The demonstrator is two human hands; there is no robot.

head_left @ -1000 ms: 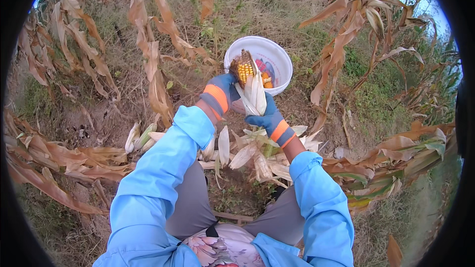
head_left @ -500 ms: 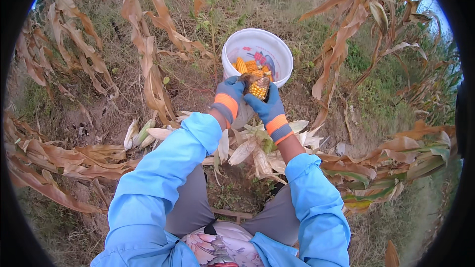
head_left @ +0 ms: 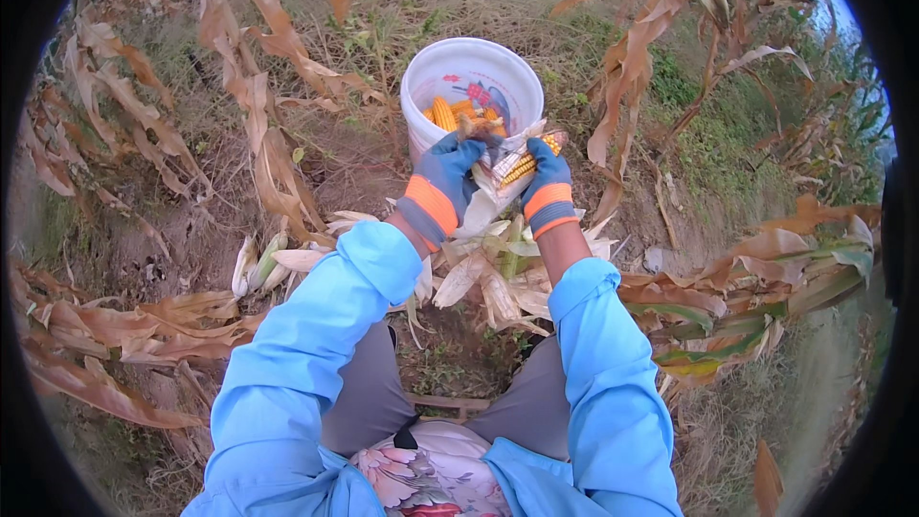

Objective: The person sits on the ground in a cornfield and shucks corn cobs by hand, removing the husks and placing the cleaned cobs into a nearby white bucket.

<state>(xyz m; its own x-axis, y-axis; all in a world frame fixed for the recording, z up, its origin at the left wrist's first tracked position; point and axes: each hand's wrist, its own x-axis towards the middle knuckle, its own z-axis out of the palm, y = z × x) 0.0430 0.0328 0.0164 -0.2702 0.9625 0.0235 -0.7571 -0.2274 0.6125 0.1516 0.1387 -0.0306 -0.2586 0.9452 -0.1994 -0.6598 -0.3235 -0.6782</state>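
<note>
A partly husked ear of corn (head_left: 518, 170) is held between my two gloved hands, over the near rim of a white bucket (head_left: 418, 86). My right hand (head_left: 548, 172) is closed round its right end, where yellow kernels show. My left hand (head_left: 448, 175) is closed on the pale husk (head_left: 490, 199) and dark silk at the other side; its fingertips are partly hidden. Both gloves are blue-grey with orange cuffs. Inside the bucket lie several bare yellow ears (head_left: 443, 114).
Loose pale husks (head_left: 471, 280) are heaped on the ground between my knees and the bucket. Several ears still in husk (head_left: 261, 266) lie to the left. Dry corn stalks (head_left: 254, 96) stand on both sides, and fallen leaves (head_left: 756, 292) spread at the right.
The ear has turned more sideways, and pale husk is now peeled down from it between my hands. My right hand has shifted right and up; the view has moved slightly.
</note>
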